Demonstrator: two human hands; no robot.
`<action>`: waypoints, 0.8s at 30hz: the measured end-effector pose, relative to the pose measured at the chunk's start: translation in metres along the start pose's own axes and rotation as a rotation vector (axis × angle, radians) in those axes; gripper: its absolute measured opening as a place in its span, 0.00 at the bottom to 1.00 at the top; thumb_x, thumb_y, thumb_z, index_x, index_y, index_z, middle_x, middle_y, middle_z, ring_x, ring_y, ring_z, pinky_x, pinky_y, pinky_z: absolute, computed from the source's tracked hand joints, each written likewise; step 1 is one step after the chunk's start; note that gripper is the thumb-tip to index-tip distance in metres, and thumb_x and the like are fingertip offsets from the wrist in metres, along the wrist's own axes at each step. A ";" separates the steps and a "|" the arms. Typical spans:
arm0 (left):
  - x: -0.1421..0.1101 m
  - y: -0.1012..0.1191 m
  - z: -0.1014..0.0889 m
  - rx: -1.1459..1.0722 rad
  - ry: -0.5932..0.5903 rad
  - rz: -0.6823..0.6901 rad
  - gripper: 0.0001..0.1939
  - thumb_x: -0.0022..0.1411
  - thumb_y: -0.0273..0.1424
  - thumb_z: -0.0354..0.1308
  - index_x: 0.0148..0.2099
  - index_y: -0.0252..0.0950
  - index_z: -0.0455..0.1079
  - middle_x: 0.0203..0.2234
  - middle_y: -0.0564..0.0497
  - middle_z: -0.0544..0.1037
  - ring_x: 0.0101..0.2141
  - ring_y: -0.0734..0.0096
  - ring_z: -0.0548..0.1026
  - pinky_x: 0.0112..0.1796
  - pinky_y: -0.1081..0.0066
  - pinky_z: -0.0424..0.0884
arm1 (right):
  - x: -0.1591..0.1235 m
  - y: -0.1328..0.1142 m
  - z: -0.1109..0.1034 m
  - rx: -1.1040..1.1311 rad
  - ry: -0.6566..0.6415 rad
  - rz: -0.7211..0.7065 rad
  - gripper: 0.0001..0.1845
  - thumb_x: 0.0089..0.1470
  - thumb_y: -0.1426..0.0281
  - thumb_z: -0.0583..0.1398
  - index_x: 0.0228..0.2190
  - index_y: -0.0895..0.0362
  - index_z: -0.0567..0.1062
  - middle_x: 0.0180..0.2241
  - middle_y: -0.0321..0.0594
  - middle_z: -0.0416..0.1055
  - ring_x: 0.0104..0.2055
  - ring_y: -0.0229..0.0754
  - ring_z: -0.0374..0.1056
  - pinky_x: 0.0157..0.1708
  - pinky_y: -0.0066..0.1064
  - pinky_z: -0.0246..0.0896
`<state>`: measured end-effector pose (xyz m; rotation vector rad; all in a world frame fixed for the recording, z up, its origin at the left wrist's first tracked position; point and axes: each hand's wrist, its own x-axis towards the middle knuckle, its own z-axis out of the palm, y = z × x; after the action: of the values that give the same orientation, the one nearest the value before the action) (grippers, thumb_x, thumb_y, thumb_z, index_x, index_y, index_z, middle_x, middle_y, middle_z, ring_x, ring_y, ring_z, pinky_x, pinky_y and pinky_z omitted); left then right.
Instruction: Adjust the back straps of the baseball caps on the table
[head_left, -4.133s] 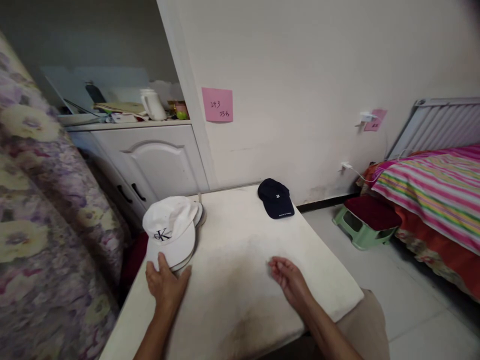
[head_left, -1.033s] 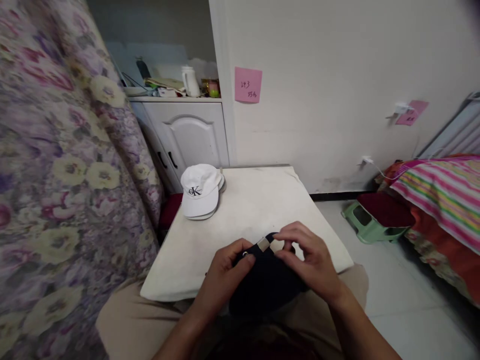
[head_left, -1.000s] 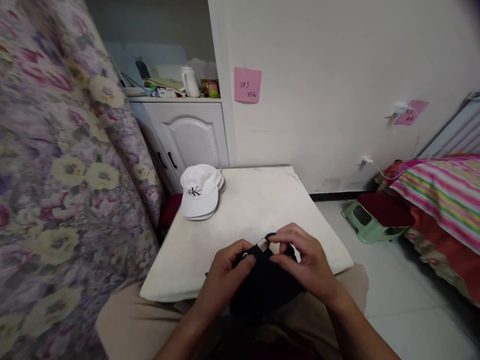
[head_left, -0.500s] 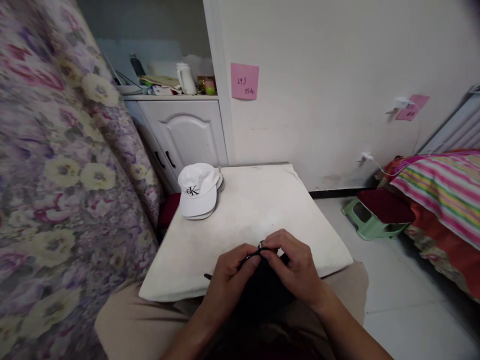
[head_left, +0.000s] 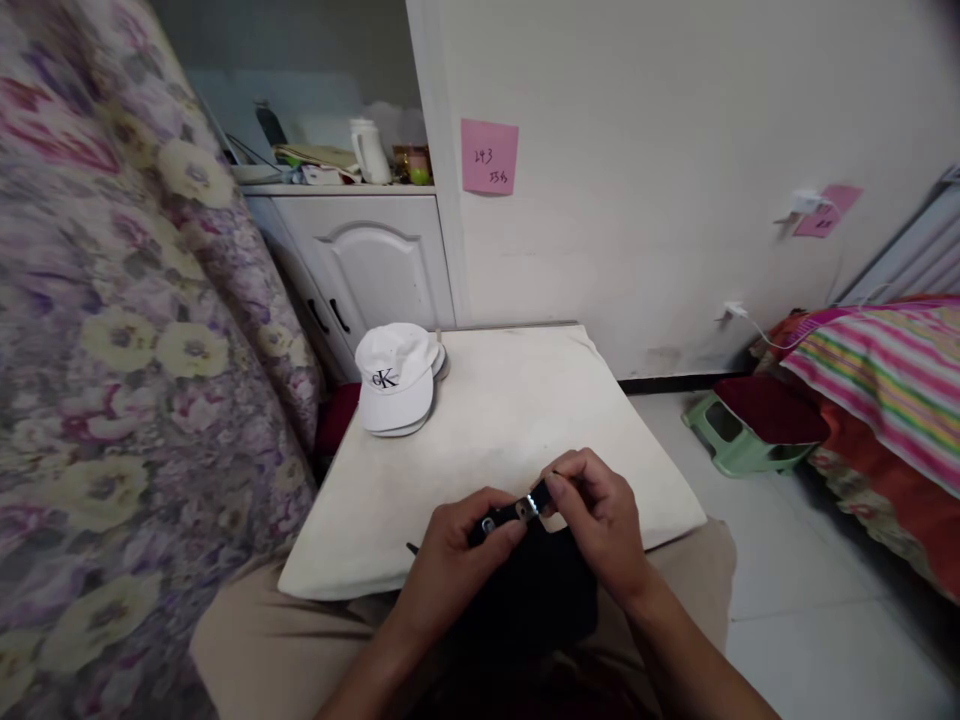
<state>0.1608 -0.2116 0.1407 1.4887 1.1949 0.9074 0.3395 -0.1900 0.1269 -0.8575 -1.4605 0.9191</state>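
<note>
A black cap (head_left: 529,590) is held low over the table's near edge, above my lap. Across its back opening runs a black strap with a shiny metal buckle (head_left: 531,506). My left hand (head_left: 461,550) pinches the strap on the left of the buckle, thumb on top. On the other side, my right hand (head_left: 600,515) grips the strap's end between thumb and fingers. Part of the cap is lost in shadow between my forearms. A white cap (head_left: 395,375) with black letters rests on the table's far left, stacked over at least one more cap.
The table (head_left: 517,410) has a white cover and stands against the wall. A flowered curtain (head_left: 150,400) hangs at left, by a white cabinet (head_left: 375,260). Rightward are a green stool (head_left: 731,450) with a dark red top and a bed with a striped cover (head_left: 885,370).
My hands have moved slightly apart and the strap has turned, so its buckle now shows plainly between them. My right fingers have shifted onto the strap's end.
</note>
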 end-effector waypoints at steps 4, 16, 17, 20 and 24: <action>-0.002 -0.001 -0.002 -0.119 -0.014 -0.050 0.10 0.60 0.38 0.61 0.37 0.36 0.76 0.26 0.53 0.75 0.28 0.72 0.68 0.29 0.75 0.62 | 0.003 -0.001 -0.003 -0.002 -0.122 -0.067 0.05 0.60 0.68 0.59 0.34 0.56 0.74 0.34 0.40 0.73 0.35 0.40 0.69 0.36 0.32 0.64; -0.004 -0.011 -0.008 -0.624 -0.087 -0.144 0.09 0.55 0.35 0.66 0.32 0.34 0.74 0.21 0.55 0.70 0.22 0.79 0.64 0.24 0.78 0.57 | 0.003 0.037 -0.008 0.209 -0.374 0.332 0.13 0.57 0.61 0.62 0.29 0.57 0.69 0.21 0.30 0.66 0.22 0.32 0.58 0.23 0.24 0.52; -0.005 -0.011 -0.009 -0.650 -0.081 -0.142 0.09 0.54 0.34 0.67 0.32 0.34 0.75 0.21 0.55 0.71 0.21 0.80 0.64 0.23 0.79 0.58 | 0.004 0.043 -0.008 0.214 -0.342 0.355 0.14 0.57 0.61 0.62 0.28 0.58 0.69 0.21 0.30 0.67 0.21 0.32 0.58 0.22 0.23 0.51; -0.004 -0.013 -0.011 -0.688 -0.024 -0.141 0.08 0.52 0.32 0.69 0.32 0.33 0.75 0.20 0.55 0.71 0.21 0.81 0.64 0.22 0.80 0.59 | 0.007 0.061 -0.009 0.338 -0.180 0.420 0.15 0.56 0.60 0.64 0.28 0.58 0.69 0.19 0.29 0.68 0.19 0.31 0.58 0.22 0.23 0.52; -0.001 -0.011 -0.013 -0.821 0.057 -0.154 0.08 0.53 0.31 0.68 0.34 0.33 0.75 0.21 0.55 0.74 0.20 0.81 0.68 0.22 0.82 0.63 | 0.004 0.079 -0.017 0.680 -0.019 0.463 0.18 0.53 0.54 0.64 0.33 0.56 0.73 0.28 0.33 0.73 0.30 0.36 0.68 0.36 0.28 0.64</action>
<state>0.1462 -0.2095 0.1335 0.7038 0.7999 1.1501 0.3568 -0.1512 0.0575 -0.6688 -0.8620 1.6486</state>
